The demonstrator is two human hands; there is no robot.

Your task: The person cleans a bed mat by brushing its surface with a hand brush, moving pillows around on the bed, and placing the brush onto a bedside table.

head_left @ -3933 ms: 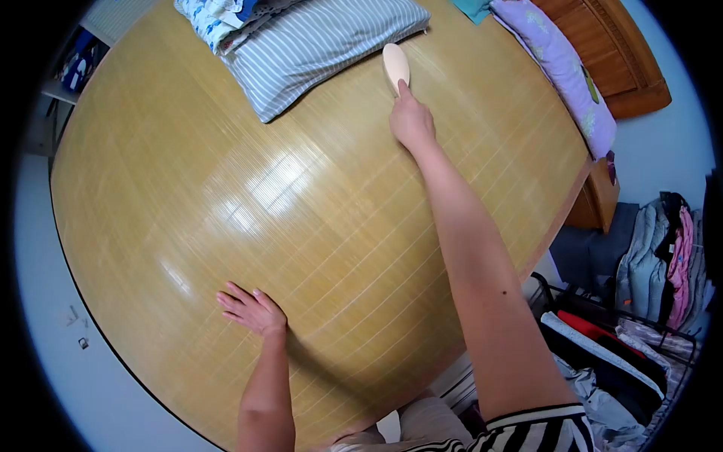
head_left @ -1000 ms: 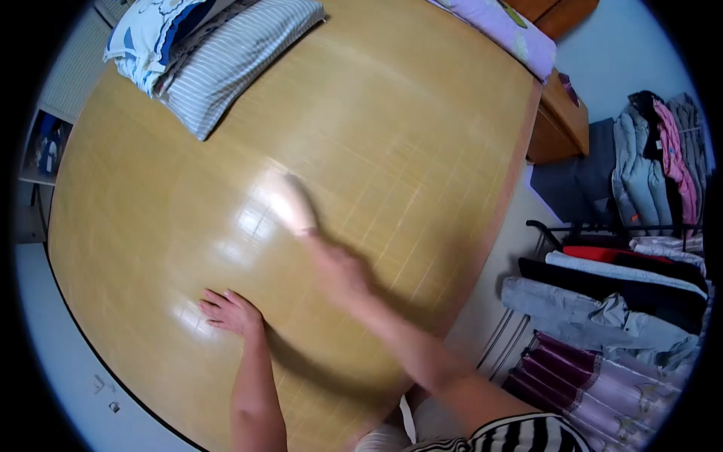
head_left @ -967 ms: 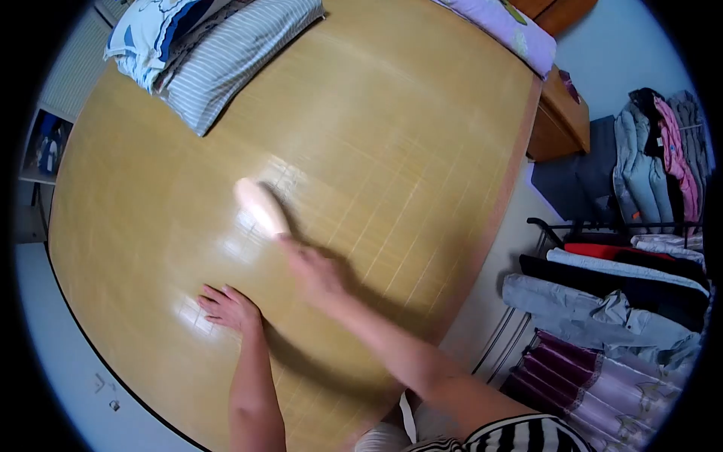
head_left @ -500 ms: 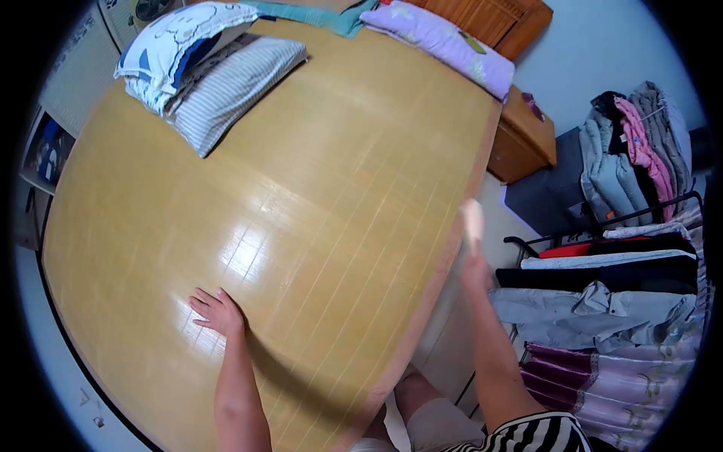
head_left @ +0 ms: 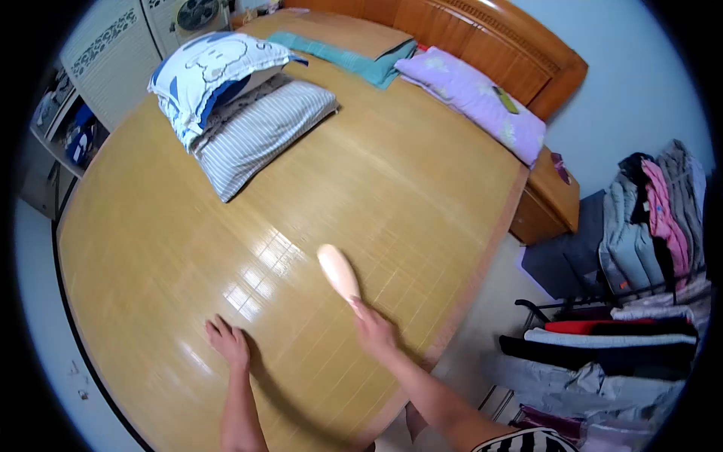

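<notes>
A yellow-brown slatted sleeping mat with a pink border covers the bed. My right hand is closed around the handle of a pale pink brush. The brush's smooth oval back faces up, over the right-hand part of the mat, so any bristles are hidden. Whether it touches the mat, I cannot tell. To the left, my left hand rests on the mat with its fingers apart and holds nothing.
A striped pillow and a white-and-blue pillow are stacked at the upper left. A purple pillow lies by the wooden headboard. Right of the bed stand a nightstand and a rack of folded clothes.
My right hand has swung the brush left, from the bed's right edge to over the mat. The left hand stays in nearly the same place. The view has tilted up toward the headboard.
</notes>
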